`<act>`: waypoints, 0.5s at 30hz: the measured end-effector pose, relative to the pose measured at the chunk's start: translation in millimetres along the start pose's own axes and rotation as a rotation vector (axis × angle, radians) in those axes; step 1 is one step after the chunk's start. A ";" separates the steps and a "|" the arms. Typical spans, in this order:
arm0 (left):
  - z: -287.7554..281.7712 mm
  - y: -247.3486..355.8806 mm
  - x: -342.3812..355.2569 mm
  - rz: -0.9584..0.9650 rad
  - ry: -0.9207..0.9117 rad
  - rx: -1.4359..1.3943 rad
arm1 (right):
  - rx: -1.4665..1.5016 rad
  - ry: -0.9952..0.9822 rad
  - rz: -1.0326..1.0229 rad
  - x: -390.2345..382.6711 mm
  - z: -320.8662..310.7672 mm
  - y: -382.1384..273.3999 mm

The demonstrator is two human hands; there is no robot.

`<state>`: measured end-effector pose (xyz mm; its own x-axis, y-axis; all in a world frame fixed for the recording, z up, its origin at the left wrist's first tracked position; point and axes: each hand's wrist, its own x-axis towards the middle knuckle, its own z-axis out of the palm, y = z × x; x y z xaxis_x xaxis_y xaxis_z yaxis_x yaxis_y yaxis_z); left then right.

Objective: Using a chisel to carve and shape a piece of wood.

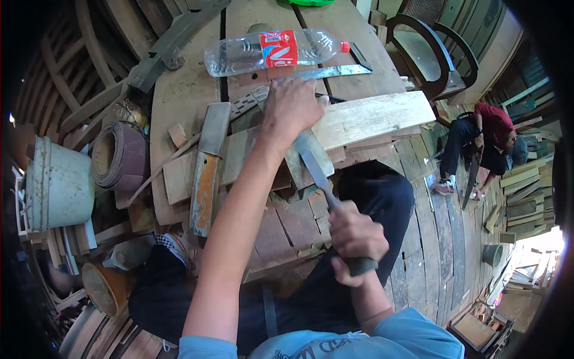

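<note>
My right hand (359, 236) is closed round the dark handle of a chisel-like tool (314, 167) with a long flat steel blade. The blade slants away from me across a grey-topped block (320, 157) at the bench's near edge, and its far end runs under my left hand (293, 105). That hand is closed, knuckles up and fingers curled down; what they grip is hidden. Beside it on the right lies a pale curved board (376, 119). Left of my forearm is a wooden piece with worn orange paint (204, 191).
On the wooden bench (185, 72) lie a clear plastic bottle (245, 55) and a metal square (338, 71). A white bucket (66, 182) and a rolled purplish strip (128, 155) stand at left. At right a person (493, 128) crouches with a handsaw (471, 179); behind is a chair (427, 60).
</note>
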<state>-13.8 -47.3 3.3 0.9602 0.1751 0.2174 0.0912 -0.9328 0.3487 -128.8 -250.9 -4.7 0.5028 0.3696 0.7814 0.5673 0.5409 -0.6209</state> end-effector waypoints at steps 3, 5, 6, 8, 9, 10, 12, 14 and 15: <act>-2.4 0.5 -2.4 -0.013 -0.036 -0.011 | -0.020 -0.054 -0.014 12.4 3.8 11.8; -2.4 -3.0 -2.0 -0.030 -0.057 -0.008 | -0.016 -0.054 -0.010 6.2 2.9 12.3; -1.1 -4.7 -3.2 -0.029 -0.050 0.002 | -0.002 -0.035 0.021 -4.0 3.0 4.3; 0.6 0.3 -3.8 -0.002 0.000 -0.009 | -0.001 -0.037 0.004 -10.2 -1.6 -3.2; -0.7 -0.9 1.2 0.003 0.007 -0.008 | -0.003 -0.034 -0.013 -9.9 -2.7 -1.5; -3.9 1.7 1.1 -0.008 -0.021 -0.012 | -0.014 -0.032 -0.008 -6.6 -1.9 1.4; -0.8 -2.1 -0.4 -0.015 -0.029 0.003 | -0.042 -0.073 -0.025 11.1 3.9 13.8; -2.3 -2.6 0.5 -0.027 -0.055 -0.003 | -0.049 -0.082 -0.020 15.5 4.8 19.9; -2.9 -1.2 0.5 -0.043 -0.080 -0.007 | -0.049 -0.064 -0.014 9.1 5.7 17.8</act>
<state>-14.2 -45.2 5.6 0.9735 0.1889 0.1289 0.1310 -0.9226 0.3629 -117.8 -233.6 -8.3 0.4528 0.4110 0.7913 0.6057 0.5095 -0.6112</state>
